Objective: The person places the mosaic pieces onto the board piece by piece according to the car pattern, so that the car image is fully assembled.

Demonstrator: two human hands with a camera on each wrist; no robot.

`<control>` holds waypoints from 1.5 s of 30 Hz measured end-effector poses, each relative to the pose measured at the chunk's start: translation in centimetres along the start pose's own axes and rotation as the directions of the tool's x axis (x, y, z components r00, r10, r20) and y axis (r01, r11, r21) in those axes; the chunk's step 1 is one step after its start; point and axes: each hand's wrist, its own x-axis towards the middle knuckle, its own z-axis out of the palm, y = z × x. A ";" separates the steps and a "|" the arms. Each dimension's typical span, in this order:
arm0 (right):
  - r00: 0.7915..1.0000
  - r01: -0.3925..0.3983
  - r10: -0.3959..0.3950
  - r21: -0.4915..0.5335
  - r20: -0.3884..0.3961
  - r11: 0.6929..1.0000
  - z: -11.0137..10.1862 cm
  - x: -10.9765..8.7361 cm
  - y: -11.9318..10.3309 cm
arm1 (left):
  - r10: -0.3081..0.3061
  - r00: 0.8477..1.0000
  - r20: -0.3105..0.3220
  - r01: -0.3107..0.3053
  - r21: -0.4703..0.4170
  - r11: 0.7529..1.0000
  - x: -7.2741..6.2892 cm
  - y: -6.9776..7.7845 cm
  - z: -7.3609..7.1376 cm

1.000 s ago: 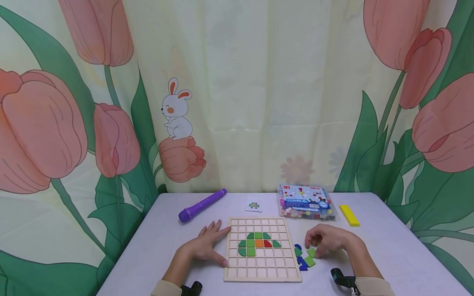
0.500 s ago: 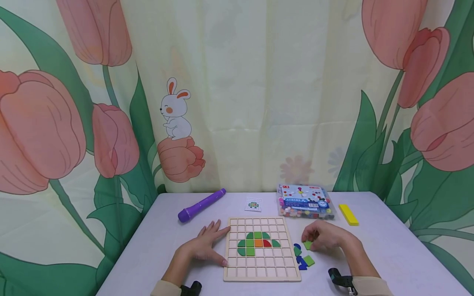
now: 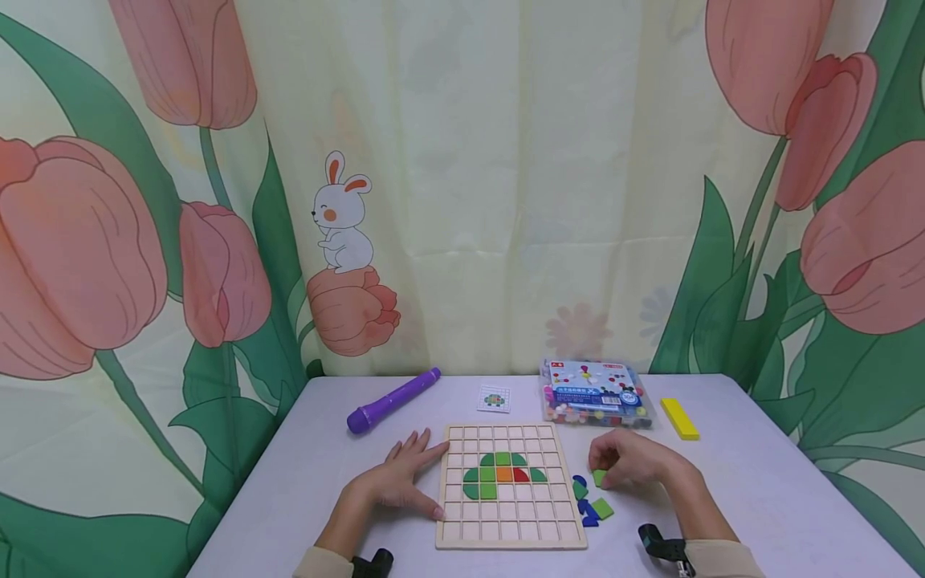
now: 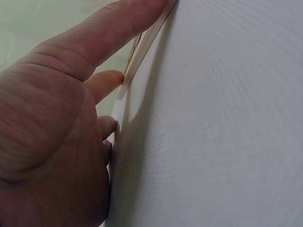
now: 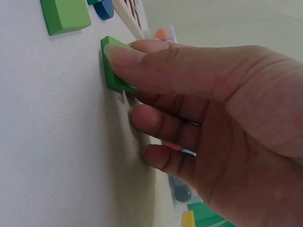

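Observation:
A wooden grid board (image 3: 511,536) lies on the table with green, orange and red tiles set in its middle cells. My left hand (image 3: 400,477) rests at the board's left edge, thumb and index finger touching its side and the other fingers spread. Right of the board, my right hand (image 3: 636,461) pinches a light green square tile (image 5: 111,75) between thumb and index finger, low over the table. Nearby lie another light green square tile (image 3: 603,508), blue tiles (image 3: 590,520) and a dark green tile (image 3: 581,491).
Behind the board lie a small pattern card (image 3: 495,399), a purple microphone-shaped stick (image 3: 393,403) and a clear box of colourful beads (image 3: 596,393). At the right is a yellow block (image 3: 680,419). A printed curtain (image 3: 462,241) hangs behind the table.
My right hand has shifted slightly left and away from me, carrying the light green tile apart from the other green square. My left hand stays at the board.

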 end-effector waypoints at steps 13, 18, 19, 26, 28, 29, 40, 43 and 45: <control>0.999 0.032 -0.031 0.049 -0.011 0.998 -0.4 -0.1 -0.2 | 0.003 1.000 0.003 -0.003 0.011 1.000 -0.1 0.0 0.0; 0.994 0.096 -0.092 0.076 -0.057 0.992 -0.4 0.2 -0.8 | -0.002 1.000 0.001 0.002 0.009 1.000 -0.1 0.0 0.1; 0.993 0.105 -0.100 0.087 -0.070 0.991 -0.4 0.2 -0.9 | -0.002 1.000 0.001 0.002 0.007 1.000 -0.1 0.0 0.1; 0.975 0.153 -0.124 0.151 -0.182 0.977 0.1 0.8 -1.8 | -0.003 1.000 0.001 0.003 0.010 1.000 0.0 0.0 0.1; 0.969 0.162 -0.125 0.164 -0.214 0.973 0.3 1.0 -2.1 | -0.004 1.000 0.001 0.004 0.009 1.000 0.0 0.0 0.1; 0.966 0.162 -0.119 0.179 -0.230 0.970 0.5 1.0 -2.3 | -0.005 1.000 0.001 0.005 0.007 1.000 0.0 0.0 0.1; 0.955 0.198 -0.130 0.246 -0.266 0.949 1.5 1.4 -3.9 | -0.006 1.000 -0.001 0.006 -0.002 1.000 -0.1 0.0 0.1; 0.948 0.234 -0.172 0.217 -0.269 0.948 1.8 1.5 -4.2 | -0.006 1.000 -0.002 0.006 -0.001 1.000 -0.1 0.0 0.1; 0.941 0.255 -0.197 0.194 -0.276 0.947 2.0 1.7 -4.4 | -0.007 1.000 -0.002 0.007 0.000 1.000 -0.1 0.0 0.1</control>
